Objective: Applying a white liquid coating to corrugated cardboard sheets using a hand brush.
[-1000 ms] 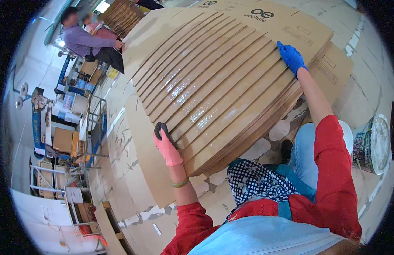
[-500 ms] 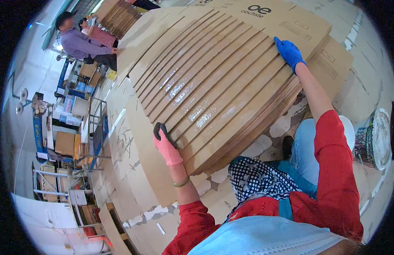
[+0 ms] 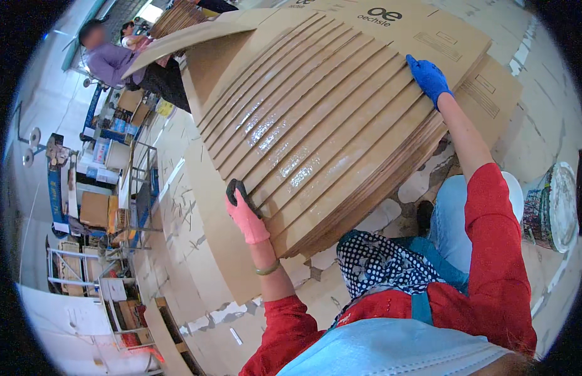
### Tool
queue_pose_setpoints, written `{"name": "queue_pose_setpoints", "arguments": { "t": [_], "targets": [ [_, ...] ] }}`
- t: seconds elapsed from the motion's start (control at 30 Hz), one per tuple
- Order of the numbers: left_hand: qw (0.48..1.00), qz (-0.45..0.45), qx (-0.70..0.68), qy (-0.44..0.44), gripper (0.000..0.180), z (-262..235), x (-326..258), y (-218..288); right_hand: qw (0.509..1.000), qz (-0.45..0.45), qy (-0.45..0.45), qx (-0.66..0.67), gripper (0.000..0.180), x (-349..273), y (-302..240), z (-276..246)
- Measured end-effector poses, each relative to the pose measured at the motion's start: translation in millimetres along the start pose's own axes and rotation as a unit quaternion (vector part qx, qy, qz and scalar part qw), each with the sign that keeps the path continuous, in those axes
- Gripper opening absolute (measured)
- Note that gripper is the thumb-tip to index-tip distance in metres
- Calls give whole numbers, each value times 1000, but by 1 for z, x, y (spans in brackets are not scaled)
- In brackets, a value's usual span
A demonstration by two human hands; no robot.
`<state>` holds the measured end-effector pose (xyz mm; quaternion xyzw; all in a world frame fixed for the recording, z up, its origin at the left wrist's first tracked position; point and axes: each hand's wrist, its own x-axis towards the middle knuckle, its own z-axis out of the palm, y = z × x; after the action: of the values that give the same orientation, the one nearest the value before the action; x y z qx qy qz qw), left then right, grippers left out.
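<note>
1. Beside the person's right knee stands a round bucket [image 3: 537,210], its dark wall streaked with pale smears; its round end is whitish, and I cannot tell whether that is a lid or contents.
2. The left hand [image 3: 246,213], in a pink glove with dark fingertips, lies over the near left edge of a cardboard stack [image 3: 322,138]; whether its fingers grip, I cannot tell.
3. The stack lies in front of the person, between both hands, with larger flat sheets [image 3: 219,263] showing around it. Its brown sheets overlap like steps, with glossy, wet-looking patches across the middle strips.
4. The right hand [image 3: 430,81], gloved in blue, touches the right edge, fingers slightly bent; their grip is unclear too.
5. At left, a brown carton [image 3: 95,208] sits among shelved goods; its inside is hidden.
6. Farther off, behind a lifted cardboard sheet [image 3: 190,44], stands a co-worker in purple [image 3: 106,62].
</note>
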<state>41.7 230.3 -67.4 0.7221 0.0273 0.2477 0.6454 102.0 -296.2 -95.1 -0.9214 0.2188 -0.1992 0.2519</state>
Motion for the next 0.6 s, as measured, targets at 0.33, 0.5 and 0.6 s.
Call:
{"name": "queue_pose_setpoints", "arguments": {
  "t": [0.33, 0.5, 0.6],
  "targets": [
    [1000, -4, 4, 1, 34, -1, 0, 2, 999, 37, -15, 16, 65, -1, -3, -2],
    [1000, 16, 12, -3, 33, -1, 0, 1, 999, 29, -18, 15, 66, 2, -1, 0],
    [999, 29, 20, -7, 33, -1, 1, -1, 999, 28, -35, 11, 65, 4, 2, -2]
  ]
}}
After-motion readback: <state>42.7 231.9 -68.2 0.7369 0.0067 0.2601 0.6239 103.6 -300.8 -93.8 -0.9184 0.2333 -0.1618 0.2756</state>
